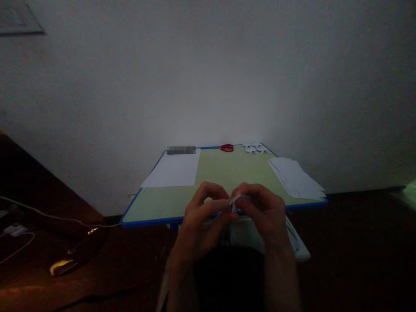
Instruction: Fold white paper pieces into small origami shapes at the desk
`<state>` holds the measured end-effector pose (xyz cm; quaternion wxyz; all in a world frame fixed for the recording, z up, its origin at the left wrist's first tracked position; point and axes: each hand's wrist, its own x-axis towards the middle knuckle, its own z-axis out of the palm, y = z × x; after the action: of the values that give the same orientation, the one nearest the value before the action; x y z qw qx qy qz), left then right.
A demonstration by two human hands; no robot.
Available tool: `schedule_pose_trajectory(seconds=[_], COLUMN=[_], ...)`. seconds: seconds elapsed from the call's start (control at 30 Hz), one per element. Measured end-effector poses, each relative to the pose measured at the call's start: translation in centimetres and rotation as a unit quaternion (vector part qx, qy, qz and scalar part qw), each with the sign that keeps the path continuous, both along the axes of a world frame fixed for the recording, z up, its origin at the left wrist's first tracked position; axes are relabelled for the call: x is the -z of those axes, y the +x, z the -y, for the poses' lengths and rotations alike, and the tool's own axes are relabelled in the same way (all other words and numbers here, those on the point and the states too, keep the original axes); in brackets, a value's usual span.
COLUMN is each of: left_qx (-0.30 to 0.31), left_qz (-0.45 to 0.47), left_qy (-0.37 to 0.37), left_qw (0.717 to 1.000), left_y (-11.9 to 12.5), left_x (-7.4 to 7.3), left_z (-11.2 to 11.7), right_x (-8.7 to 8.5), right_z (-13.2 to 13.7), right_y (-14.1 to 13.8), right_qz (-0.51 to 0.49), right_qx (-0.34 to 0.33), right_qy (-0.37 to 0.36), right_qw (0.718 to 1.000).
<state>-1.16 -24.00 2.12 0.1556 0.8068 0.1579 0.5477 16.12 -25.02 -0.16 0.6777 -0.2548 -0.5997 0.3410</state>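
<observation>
A small piece of folded white paper (234,205) is pinched between my two hands, just above the table's near edge. My left hand (203,219) grips its left side with thumb and fingertips closed. From the right, my right hand (264,210) holds it between thumb and bent fingers. Much of the paper is hidden behind the fingers, so its full shape does not show.
The pale green table (162,203) has a blue rim. On it are a large white sheet (177,171), a dark pixelated strip (181,150), red-handled scissors (227,147), several small folded paper pieces (256,148) and a fanned paper stack (295,177). A wall (208,86) stands behind.
</observation>
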Motion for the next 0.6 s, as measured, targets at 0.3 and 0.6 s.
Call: schedule_pose_trajectory(seconds=[0.3,0.6], left_qx=[0.022,0.004], left_qz=[-0.023,0.059], left_qy=[-0.019,-0.031], left_qw=[0.999,0.998], left_y=[-0.6,0.1], left_x=[-0.1,0.3], left_z=[0.6,-0.1], right_x=[-0.2,-0.5], right_z=[0.3,0.1], right_y=[-0.1,-1.0], right_qz=[0.029,-0.031], right_qx=[-0.023,0.038], right_qy=[-0.02,0.012], right_qw=[0.999,0.999])
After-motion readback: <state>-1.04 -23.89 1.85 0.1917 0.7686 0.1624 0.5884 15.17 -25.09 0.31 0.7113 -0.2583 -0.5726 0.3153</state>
